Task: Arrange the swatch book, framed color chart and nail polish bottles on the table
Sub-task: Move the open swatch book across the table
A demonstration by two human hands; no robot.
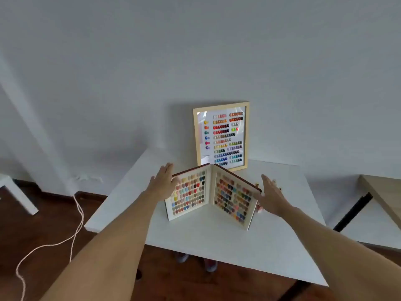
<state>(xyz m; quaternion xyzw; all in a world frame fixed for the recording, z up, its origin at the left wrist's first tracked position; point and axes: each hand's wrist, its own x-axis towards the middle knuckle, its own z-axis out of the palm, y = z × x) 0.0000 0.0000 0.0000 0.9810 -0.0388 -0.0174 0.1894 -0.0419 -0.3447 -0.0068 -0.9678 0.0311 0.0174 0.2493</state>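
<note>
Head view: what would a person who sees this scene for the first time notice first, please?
First, the swatch book standing open in a V at the middle of the white table, its pages full of coloured nail tips. Behind it, the framed color chart leans upright against the wall. An open left hand and right hand flank the book's outer edges.

nail polish bottles (258, 184) | mostly hidden behind right hand (272, 197)
</note>
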